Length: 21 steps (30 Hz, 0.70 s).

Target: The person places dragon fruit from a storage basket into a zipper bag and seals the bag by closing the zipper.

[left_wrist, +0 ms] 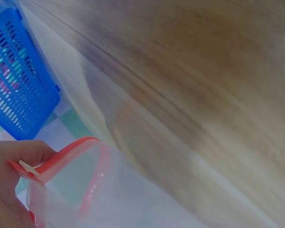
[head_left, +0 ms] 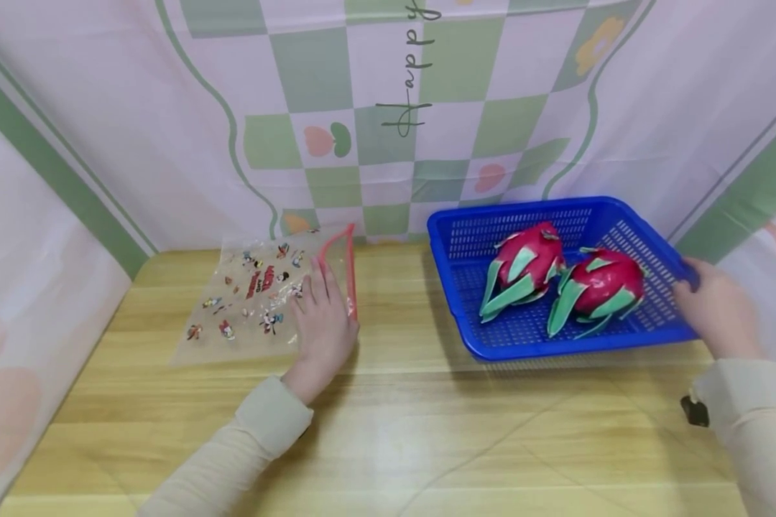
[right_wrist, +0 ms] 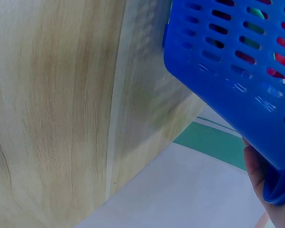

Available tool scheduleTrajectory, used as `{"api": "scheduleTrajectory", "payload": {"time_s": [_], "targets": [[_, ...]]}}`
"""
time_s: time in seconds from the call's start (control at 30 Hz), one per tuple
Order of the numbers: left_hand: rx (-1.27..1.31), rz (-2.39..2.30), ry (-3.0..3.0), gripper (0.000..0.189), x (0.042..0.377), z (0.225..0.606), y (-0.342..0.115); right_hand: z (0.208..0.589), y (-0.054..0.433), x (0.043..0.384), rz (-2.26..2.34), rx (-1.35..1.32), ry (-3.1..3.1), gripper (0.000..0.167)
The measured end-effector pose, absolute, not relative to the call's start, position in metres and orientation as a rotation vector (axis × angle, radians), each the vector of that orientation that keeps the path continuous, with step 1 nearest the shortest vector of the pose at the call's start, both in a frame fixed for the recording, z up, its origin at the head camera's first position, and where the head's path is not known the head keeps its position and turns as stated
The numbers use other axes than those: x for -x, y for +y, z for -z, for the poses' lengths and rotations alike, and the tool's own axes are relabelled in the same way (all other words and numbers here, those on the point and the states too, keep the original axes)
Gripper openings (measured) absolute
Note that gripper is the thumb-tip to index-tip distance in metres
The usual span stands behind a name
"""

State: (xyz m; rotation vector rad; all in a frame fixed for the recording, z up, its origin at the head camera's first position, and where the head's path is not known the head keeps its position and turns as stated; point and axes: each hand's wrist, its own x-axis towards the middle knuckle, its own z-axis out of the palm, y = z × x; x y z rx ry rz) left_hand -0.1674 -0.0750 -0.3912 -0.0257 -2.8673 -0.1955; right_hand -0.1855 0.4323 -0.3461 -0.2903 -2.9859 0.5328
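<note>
Green-checked cloth (head_left: 459, 61) is seen beyond left grip (head_left: 324, 319), pinching red-edged clear bag (head_left: 246, 305), and right grip (head_left: 721, 309), clasping blue slotted basket (head_left: 556, 350); white tab (left_wrist: 27, 167), left-wrist view only.

The table (head_left: 388, 438) at six o'clock is smooth and wood-grained, with a soft sheen. At nine o'clock the bag (head_left: 242, 309) is thin, clear, shiny plastic with a red plastic edge (head_left: 352, 280). At three, the basket (head_left: 556, 350) is smooth, perforated plastic; inside, two dragon fruits (head_left: 543, 248) (head_left: 608, 283) have glossy red skins and duller green scales. The backdrop (head_left: 524, 43) at twelve is creased matt cloth, the right sleeve (head_left: 756, 424) at four matt cloth.
</note>
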Motion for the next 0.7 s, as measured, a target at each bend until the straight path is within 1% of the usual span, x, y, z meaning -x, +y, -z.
{"api": "scheduleTrajectory", "payload": {"time_s": [0.33,0.7], "targets": [[0.037,0.294,-2.885,0.1,0.1681,0.3945,-0.0745,0.3452,0.4358,0.1871,-0.556,0.253,-3.022,0.06],[0.036,0.223,-2.859,0.1,0.1683,0.3969,-0.0754,0.3378,0.4263,0.1916,-0.596,0.201,-2.985,0.06]]}}
